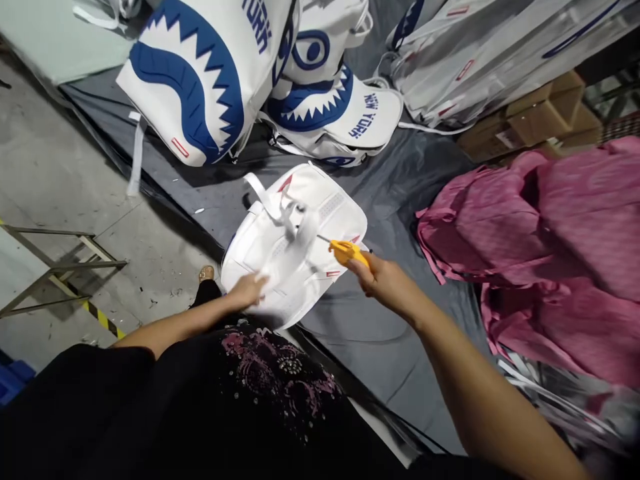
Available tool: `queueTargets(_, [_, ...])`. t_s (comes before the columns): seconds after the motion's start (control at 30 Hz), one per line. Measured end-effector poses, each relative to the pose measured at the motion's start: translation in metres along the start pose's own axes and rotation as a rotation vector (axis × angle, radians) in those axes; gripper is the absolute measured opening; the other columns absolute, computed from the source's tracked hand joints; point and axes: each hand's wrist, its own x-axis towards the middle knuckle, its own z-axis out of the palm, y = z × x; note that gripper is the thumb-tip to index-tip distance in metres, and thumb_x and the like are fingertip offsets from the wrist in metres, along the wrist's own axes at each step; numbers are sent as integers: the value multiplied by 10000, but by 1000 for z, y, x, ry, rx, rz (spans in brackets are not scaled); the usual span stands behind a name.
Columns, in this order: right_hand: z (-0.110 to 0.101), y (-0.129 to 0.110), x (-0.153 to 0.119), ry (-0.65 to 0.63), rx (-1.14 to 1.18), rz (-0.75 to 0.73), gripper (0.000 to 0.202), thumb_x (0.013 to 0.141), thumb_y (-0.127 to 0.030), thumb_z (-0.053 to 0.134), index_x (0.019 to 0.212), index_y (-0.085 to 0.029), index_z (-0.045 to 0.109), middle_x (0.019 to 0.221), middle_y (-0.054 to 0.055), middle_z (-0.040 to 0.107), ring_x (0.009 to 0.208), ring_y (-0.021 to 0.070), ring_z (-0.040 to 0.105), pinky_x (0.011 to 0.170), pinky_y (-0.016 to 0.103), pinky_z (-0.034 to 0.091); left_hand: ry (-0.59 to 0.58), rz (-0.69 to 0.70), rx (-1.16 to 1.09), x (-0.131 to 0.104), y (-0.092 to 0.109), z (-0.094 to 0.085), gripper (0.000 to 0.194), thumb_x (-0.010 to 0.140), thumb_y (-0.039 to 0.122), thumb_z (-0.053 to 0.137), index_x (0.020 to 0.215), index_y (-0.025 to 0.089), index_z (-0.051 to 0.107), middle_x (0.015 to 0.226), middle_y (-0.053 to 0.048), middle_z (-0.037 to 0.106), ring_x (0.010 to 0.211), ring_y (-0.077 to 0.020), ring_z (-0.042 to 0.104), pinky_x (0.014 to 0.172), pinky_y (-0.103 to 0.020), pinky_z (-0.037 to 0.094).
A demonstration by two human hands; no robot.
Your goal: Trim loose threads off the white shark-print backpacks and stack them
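Head cam: right hand (374, 275) has a yellow-handled tool (350, 252) gripped over a white backpack (300, 267) lying on the grey worktop (360, 333); left hand (247, 291) is on the bag's near side, honestly can't tell if it's pinching anything.

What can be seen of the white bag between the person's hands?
The white bag looks smooth and leather-like, rounded, with pale straps, dotted panels and small red patches. It lies slantwise on the grey cover, straps uppermost. The left hand rests on its near side; the right hand holds a yellow-handled tool over its right side, contact unclear.
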Motion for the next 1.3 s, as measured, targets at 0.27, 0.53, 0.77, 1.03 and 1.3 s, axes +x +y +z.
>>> queueTargets(0.27, [26, 9, -25, -118, 107, -171, 519, 1002, -605, 368, 1131, -204, 671, 863, 87, 732, 745, 222, 662, 647, 279, 437, -3, 161, -75, 82, 60, -30, 370, 999, 457, 445, 925, 141, 623, 723, -56, 663, 585, -137, 572, 595, -246, 473])
queueTargets(0.53, [-9, 66, 10, 132, -247, 241, 576, 1009, -555, 325, 1214, -132, 657, 1035, 186, 732, 911, 297, 680, 705, 322, 436, 428, 341, 541, 96, 114, -2, 591, 957, 444, 528, 1469, 154, 472, 1420, -224, 555, 1309, -392, 520, 1069, -536, 412])
queueTargets(0.77, [-4, 67, -46, 23, -198, 274, 524, 1015, -526, 314, 1236, -189, 649, 1013, 128, 733, 873, 261, 673, 650, 294, 379, -24, 613, 1021, 44, 83, 108, 889, 827, 366, 735, 1579, 153, 311, 1634, -243, 254, 1461, -437, 298, 1118, -589, 359])
queueTargets(1.03, [22, 101, -86, 71, 82, 343, 479, 1019, -500, 311, 1096, -171, 650, 788, 72, 706, 606, 177, 621, 590, 262, 350, -11, -82, -167, 73, 79, 78, 462, 948, 554, 510, 1158, 171, 660, 880, -156, 704, 688, -257, 664, 707, -452, 571])
queueTargets(1.3, [9, 93, -38, 297, -55, 317, 513, 1038, -492, 318, 1271, -143, 613, 1071, 183, 723, 926, 292, 676, 695, 301, 407, 159, 514, 249, 45, 77, 101, 580, 893, 525, 629, 1387, 222, 601, 1279, -160, 584, 1263, -343, 527, 1111, -531, 393])
